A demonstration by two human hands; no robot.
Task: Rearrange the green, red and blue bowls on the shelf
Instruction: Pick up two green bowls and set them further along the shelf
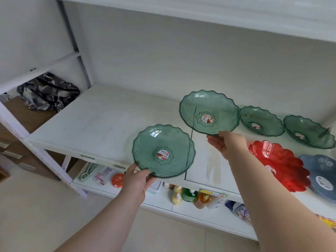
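With the left hand (135,180), pinched the near rim of a translucent green scalloped plastic bowl (163,151) over the front edge of the white shelf (94,122); with the right hand (227,144), gripped the rim of a second, tilted green bowl (209,111) mid-shelf. More green bowls (261,120) along the back edge; red petal-shaped plastic bowl (280,164) and blue plastic bowl (323,171) toward the front right. Seemed wise: firm grip on thin rims, bowls levelled, clear of the red one.

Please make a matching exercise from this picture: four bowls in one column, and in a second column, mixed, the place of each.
1. red bowl
2. blue bowl
3. front green bowl
4. green bowl behind it

a. left hand grips its rim
b. at the picture's right edge
c. right hand holds its near rim
d. just left of the blue bowl

Pairs: 1-d, 2-b, 3-a, 4-c
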